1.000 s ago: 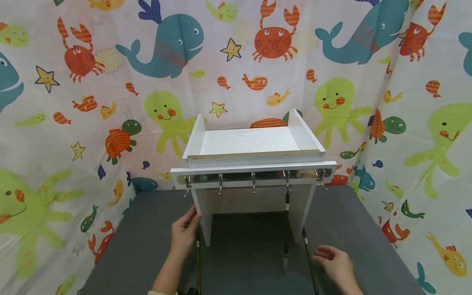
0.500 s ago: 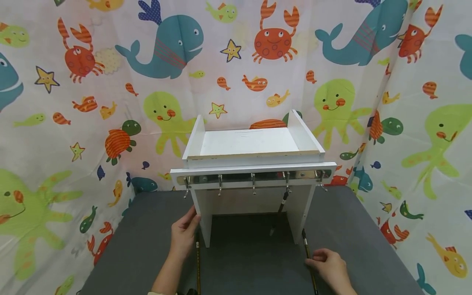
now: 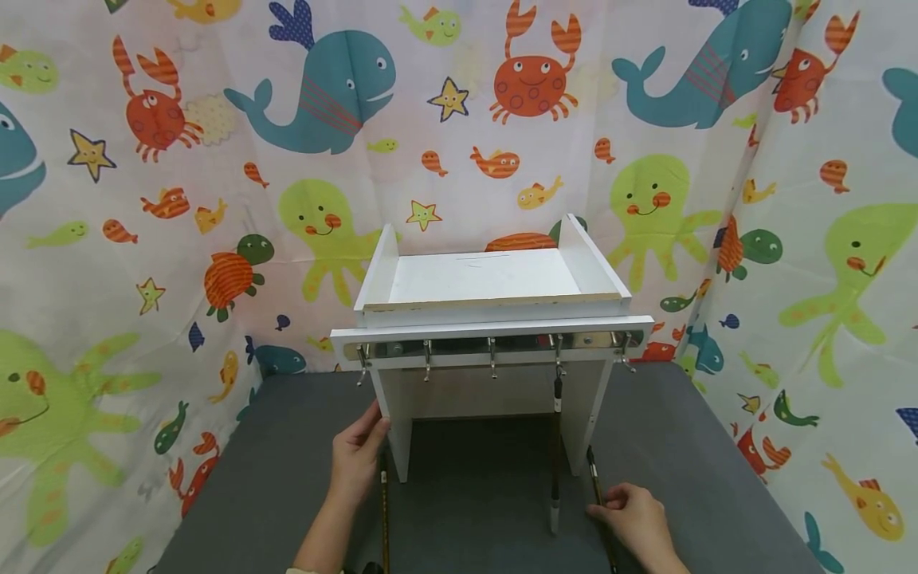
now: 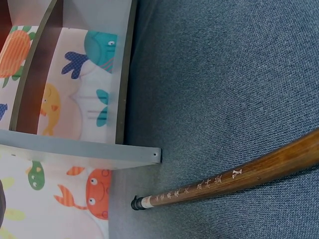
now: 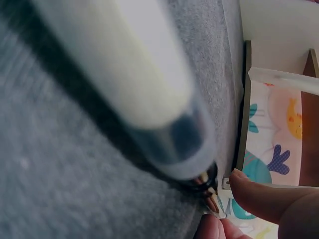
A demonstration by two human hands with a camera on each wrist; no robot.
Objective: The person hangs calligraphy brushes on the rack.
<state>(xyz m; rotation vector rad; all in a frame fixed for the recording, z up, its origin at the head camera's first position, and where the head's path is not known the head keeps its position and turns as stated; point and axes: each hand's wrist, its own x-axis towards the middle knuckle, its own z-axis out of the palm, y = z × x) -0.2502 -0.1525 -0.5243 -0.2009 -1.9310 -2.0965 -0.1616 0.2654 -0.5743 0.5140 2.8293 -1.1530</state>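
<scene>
Near its left side panel, my left hand (image 3: 355,456) pinches the edge of a white wall shelf (image 3: 495,311) with a row of metal hooks (image 3: 492,355). From the fourth hook hangs a writing brush (image 3: 556,438), white tip down. My right hand (image 3: 640,522) is at a second brush (image 3: 594,469) lying on the table, fingertips touching its handle in the head view. In the right wrist view, that brush's blurred white end (image 5: 144,84) fills the foreground, and my thumb (image 5: 264,199) stands apart from the other fingers. A brown brush (image 4: 239,174) with written characters lies left of the shelf.
The grey cloth table (image 3: 287,446) spreads around the shelf. Behind and beside it hangs a white curtain (image 3: 459,183) printed with sea animals. A dark round object (image 3: 372,568) shows at the bottom edge beside the left forearm.
My right hand has moved left to the brush on the table. The hanging brush swung back under the shelf, then forward to hang straight. My left hand has stayed put.
</scene>
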